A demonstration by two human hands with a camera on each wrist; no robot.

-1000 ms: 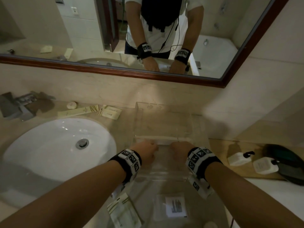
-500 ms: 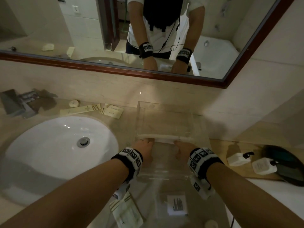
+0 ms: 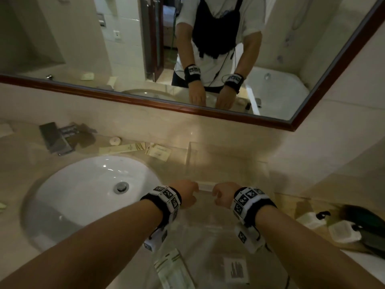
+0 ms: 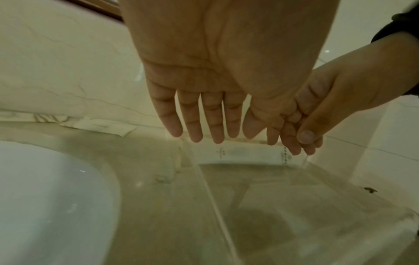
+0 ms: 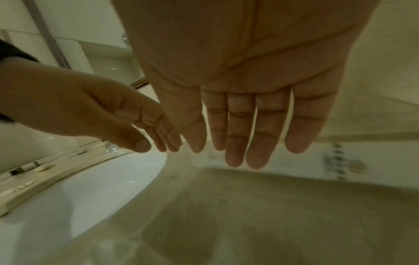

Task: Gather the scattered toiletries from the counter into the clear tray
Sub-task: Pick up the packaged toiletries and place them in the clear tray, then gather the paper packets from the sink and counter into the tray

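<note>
The clear tray [image 3: 229,163] stands on the counter to the right of the sink. A long white packet [image 3: 205,187] lies across its floor, also seen in the left wrist view [image 4: 238,155] and the right wrist view [image 5: 294,165]. My left hand [image 3: 187,195] and right hand [image 3: 223,195] hang side by side just over the packet. The wrist views show the left hand's fingers [image 4: 197,129] and the right hand's fingers [image 5: 235,150] straight and holding nothing. A cream packet [image 3: 123,148], a square sachet [image 3: 159,152] and a round soap [image 3: 115,140] lie behind the sink.
The white sink [image 3: 83,190] fills the left. A dark box [image 3: 55,137] sits at the back left. Two white pump bottles [image 3: 310,220] [image 3: 343,231] and a dark object [image 3: 368,226] are at the right. Another sachet [image 3: 173,268] and a labelled one [image 3: 236,270] lie near the front edge.
Both hands set the long white packet down in the tray, let go of its ends and drew back toward each other.
</note>
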